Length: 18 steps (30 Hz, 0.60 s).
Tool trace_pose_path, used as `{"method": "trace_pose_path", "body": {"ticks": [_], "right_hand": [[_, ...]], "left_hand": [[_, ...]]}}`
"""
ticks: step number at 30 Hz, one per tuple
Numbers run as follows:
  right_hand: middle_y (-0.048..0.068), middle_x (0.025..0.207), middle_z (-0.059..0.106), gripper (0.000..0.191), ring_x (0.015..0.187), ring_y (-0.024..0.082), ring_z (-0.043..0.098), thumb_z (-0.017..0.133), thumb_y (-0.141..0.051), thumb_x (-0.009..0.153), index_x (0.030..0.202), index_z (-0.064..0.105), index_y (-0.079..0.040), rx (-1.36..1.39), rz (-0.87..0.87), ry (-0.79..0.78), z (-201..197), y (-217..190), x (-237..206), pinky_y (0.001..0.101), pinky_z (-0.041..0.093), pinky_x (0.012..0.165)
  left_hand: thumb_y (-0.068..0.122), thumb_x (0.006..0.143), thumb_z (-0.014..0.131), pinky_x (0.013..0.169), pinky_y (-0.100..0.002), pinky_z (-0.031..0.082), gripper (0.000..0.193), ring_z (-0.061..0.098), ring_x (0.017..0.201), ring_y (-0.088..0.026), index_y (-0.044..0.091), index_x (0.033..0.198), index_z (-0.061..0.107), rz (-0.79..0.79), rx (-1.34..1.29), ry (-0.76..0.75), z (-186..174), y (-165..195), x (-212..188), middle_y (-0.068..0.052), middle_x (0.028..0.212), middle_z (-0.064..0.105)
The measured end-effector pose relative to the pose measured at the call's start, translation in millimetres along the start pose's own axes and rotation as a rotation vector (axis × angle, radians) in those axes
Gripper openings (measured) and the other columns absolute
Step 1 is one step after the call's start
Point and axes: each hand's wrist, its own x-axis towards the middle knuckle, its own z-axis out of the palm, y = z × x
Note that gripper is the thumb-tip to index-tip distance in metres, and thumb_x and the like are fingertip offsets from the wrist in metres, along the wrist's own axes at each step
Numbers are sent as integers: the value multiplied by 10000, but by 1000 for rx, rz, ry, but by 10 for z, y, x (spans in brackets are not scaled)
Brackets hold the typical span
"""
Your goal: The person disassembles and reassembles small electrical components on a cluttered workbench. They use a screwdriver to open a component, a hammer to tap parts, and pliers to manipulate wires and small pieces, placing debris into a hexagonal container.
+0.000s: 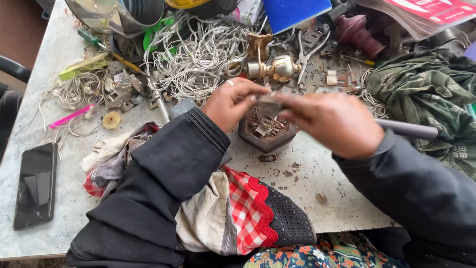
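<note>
Both hands on metal piece (pixel 268 105) (blurred)

Both arms in dark sleeves, reaching up from the lower edge of the frame and meeting near the centre. Left forearm slanting up from lower left, sleeve cuff ribbed at the wrist. Left hand (pixel 232 101) curled, knuckles up, ring on one finger, fingertips pinched toward the right. Right arm entering from the lower right corner, wrist bent inward. Right hand (pixel 331 123) back upward, fingers stretched left, tips meeting those of the left; grip blurred, probably pinched shut together.
</note>
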Motion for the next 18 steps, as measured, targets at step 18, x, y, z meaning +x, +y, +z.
{"method": "trace_pose_path", "body": {"ticks": [18], "right_hand": [[100,1002,700,192,936,313,681,720,-235,970,1097,756,-96,-313,-58,173,-9,533,-12,434,547,813]], "left_hand": [[148,918,794,906,-414,544,117,667,976,-278,68,969,726,443,565,48,-150,489,-115,-79,970,703]]}}
